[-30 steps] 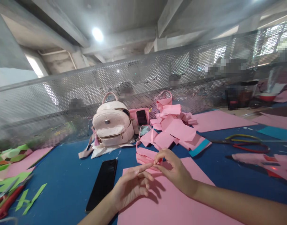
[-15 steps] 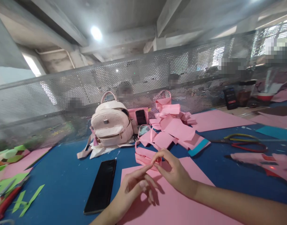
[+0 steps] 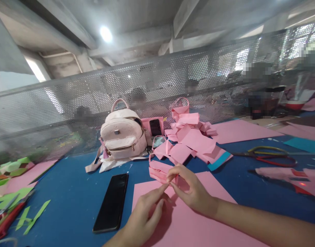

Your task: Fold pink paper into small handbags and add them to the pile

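My right hand [image 3: 190,188] is pinched, thumb and finger together, over the pink paper sheet [image 3: 198,223]. Anything between those fingertips is too small or hidden to make out. The left hand [image 3: 147,209] has its index finger reaching to the right fingertips, its other fingers curled in; what they may hold does not show. Just behind the fingers stands a small folded pink paper bag [image 3: 157,170] with a thin handle, partly covered by my right hand. To the left of the sheet a black phone [image 3: 111,202] lies flat on the blue table.
A pale pink backpack [image 3: 123,133] and a pile of pink paper pieces [image 3: 196,139] stand at the back. Scissors [image 3: 268,155] and a pink glue gun [image 3: 288,174] lie right. Red-handled scissors [image 3: 10,221] and green paper strips [image 3: 37,218] lie left.
My left hand's lower fingers have curled inward, and its index fingertip still meets the right fingertips. The right hand keeps its pinch. The view has shifted slightly.
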`<state>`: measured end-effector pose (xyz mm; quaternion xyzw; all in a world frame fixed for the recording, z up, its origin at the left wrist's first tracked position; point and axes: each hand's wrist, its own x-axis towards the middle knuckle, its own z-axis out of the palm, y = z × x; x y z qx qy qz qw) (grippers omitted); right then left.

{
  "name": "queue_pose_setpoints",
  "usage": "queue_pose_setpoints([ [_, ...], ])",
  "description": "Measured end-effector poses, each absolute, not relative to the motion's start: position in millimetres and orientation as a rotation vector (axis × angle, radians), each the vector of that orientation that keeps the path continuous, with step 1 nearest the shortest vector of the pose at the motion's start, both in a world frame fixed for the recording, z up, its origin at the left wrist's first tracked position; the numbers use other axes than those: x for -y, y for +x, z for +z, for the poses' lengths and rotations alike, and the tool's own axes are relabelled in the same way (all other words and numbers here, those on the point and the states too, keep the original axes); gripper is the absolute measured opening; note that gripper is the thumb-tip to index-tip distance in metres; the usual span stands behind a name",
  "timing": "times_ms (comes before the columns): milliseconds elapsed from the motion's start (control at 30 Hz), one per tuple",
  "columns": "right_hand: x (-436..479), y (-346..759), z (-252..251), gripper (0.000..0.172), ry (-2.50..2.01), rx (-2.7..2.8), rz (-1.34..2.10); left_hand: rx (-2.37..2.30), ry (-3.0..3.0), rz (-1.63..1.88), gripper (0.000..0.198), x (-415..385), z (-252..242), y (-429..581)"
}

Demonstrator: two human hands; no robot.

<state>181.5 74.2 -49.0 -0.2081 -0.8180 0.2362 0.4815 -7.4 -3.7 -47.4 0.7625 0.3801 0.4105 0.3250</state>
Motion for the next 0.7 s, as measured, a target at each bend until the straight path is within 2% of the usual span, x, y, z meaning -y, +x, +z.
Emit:
queue_pose_setpoints([
  [133,-74.8,180.0,-48.4,0.024,-0.521,2.009,0.519,-0.998,2.008,1.026,0.046,3.6,-47.5,-7.4],
  [300,-75.0,178.8,-48.7,0.026,-0.527,1.986,0.466,-0.878,1.968,0.898,0.061,3.4,-48.4,-6.1],
  [567,-73.5,177.7,-48.6,0.029,-0.653,1.844,0.735,-0.829,2.083,0.83,0.083,3.5,-46.3,-4.8],
  [700,-86.4,180.8,-47.7,0.021,-0.741,1.758,0.649,-0.803,2.091,0.842,0.078,4.0,-46.7,-5.5],
])
